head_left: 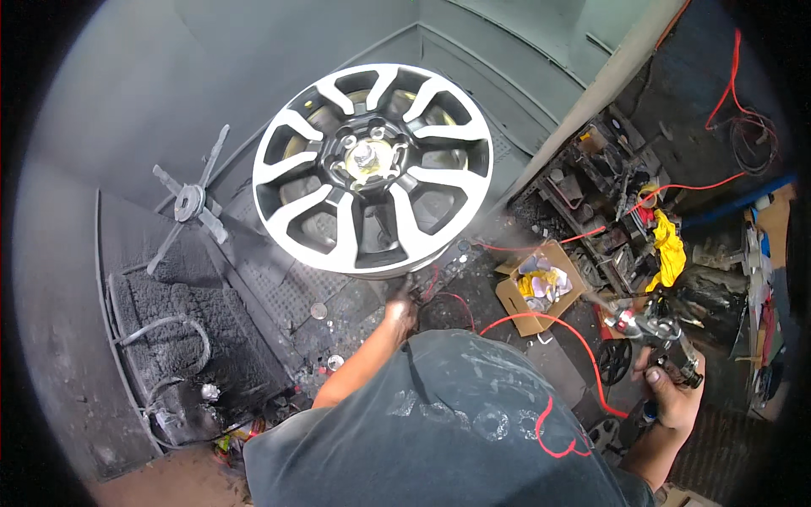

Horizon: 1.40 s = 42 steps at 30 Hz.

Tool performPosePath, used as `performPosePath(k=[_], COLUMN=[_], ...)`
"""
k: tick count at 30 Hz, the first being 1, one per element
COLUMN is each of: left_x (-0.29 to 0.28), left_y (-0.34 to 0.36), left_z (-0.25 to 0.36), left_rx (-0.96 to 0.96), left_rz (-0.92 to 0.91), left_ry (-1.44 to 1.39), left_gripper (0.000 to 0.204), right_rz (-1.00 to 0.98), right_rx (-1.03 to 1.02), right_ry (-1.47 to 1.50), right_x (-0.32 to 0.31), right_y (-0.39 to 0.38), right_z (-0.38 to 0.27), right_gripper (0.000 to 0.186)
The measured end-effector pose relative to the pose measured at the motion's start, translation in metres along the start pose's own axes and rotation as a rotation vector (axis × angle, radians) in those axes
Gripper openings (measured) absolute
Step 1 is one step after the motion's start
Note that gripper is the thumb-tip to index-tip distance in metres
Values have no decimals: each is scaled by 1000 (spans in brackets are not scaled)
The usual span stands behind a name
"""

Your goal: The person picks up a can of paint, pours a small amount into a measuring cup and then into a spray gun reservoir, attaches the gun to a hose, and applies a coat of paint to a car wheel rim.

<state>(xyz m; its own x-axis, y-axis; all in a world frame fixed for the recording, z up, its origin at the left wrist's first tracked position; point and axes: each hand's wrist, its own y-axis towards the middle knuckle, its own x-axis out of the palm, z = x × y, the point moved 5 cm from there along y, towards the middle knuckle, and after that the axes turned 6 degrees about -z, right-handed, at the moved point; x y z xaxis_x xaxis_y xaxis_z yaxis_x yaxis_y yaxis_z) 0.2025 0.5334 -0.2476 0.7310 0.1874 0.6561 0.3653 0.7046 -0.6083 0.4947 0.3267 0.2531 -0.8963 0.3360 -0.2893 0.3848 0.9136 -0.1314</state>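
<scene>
A large wheel rim with white spoke faces and black recesses is raised in front of me, face up. My left hand reaches to its near lower edge; the fingers are partly hidden there, so I cannot tell whether they grip it. Out to the right, my right hand is closed around the handle of a silver spray gun with a red part near its front. A pale, mist-like streak lies before the gun's nozzle, which points left, toward an open cardboard box.
The cardboard box holds crumpled paper and yellow material. A red hose curves across the floor near my right side. Cluttered shelves stand right. A metal cross-shaped stand and a dark, dust-coated filter panel are at left.
</scene>
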Motion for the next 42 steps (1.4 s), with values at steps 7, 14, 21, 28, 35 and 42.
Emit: performPosePath(k=[7, 14, 21, 28, 35, 42], left_x=[-10, -32, -17, -16, -28, -36], left_y=[-11, -4, -10, -9, 0, -9], left_z=[35, 38, 42, 39, 29, 33], left_rx=[54, 80, 103, 116, 91, 69], left_rz=[53, 57, 129, 129, 74, 59], left_ry=[52, 130, 62, 92, 105, 117], left_gripper=[32, 36, 28, 29, 26, 24], right_rz=[210, 228, 101, -25, -33, 212], right_rx=[-69, -57, -44, 148, 106, -42], right_ry=[58, -66, 22, 137, 251, -31], right_x=[3, -19, -6, 5, 15, -7], right_y=[-12, -4, -11, -25, -27, -2], right_z=[-14, 0, -2, 1, 2, -11], right_gripper=[73, 45, 46, 70, 73, 56])
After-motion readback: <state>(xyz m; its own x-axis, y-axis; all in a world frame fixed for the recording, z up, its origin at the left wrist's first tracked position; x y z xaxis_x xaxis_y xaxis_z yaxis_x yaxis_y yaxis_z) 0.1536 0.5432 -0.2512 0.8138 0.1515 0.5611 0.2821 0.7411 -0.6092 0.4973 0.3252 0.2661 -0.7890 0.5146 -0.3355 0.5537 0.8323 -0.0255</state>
